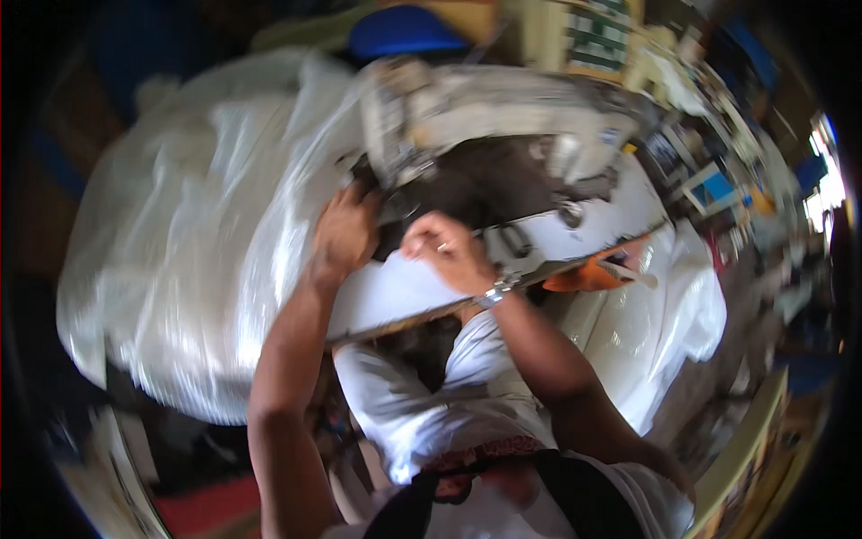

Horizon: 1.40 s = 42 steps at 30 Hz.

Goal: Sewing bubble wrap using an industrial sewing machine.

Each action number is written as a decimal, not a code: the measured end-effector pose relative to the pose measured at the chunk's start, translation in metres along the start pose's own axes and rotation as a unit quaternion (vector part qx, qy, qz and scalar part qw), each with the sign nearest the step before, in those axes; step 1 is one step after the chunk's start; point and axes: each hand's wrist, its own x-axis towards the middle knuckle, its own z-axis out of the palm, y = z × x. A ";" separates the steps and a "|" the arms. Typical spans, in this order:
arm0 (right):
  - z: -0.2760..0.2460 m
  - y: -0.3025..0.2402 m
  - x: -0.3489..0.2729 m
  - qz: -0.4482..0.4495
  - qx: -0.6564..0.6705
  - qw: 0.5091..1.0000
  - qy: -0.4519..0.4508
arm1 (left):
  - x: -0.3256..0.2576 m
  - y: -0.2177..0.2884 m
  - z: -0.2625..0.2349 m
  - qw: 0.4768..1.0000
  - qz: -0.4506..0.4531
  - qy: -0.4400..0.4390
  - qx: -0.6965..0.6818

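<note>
A white sewing machine (pixel 503 112) stands on a white table (pixel 395 296), its needle end at the left. My left hand (pixel 343 235) lies flat on dark fabric (pixel 489 184) just below the needle area, fingers spread. My right hand (pixel 446 249) is next to it, fingers curled on the dark fabric near the needle; a ring and a wrist bracelet show. The picture is blurred, so the grip is unclear. A large heap of shiny white cloth (pixel 189 242) covers the table's left side.
An orange object (pixel 593 274) lies at the table's right edge beside more white cloth (pixel 655 323). A blue cushion-like shape (pixel 400 31) is behind the machine. Cluttered shelves and boxes (pixel 709 171) fill the right. Dark scissors (pixel 514 240) rest on the table.
</note>
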 end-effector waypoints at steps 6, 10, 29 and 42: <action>0.003 -0.002 0.002 0.017 -0.004 0.999 0.038 | 0.011 0.005 -0.012 0.997 0.028 -0.032 0.065; 0.001 -0.008 0.000 -0.009 -0.051 0.998 0.048 | 0.013 0.016 -0.018 0.996 0.028 -0.041 0.068; 0.015 0.015 0.006 -0.049 -0.110 0.986 0.113 | 0.033 0.027 -0.043 0.899 0.056 -0.114 0.418; 0.010 -0.003 0.006 -0.012 -0.120 0.992 0.030 | -0.088 0.169 -0.083 0.958 0.206 -0.176 0.095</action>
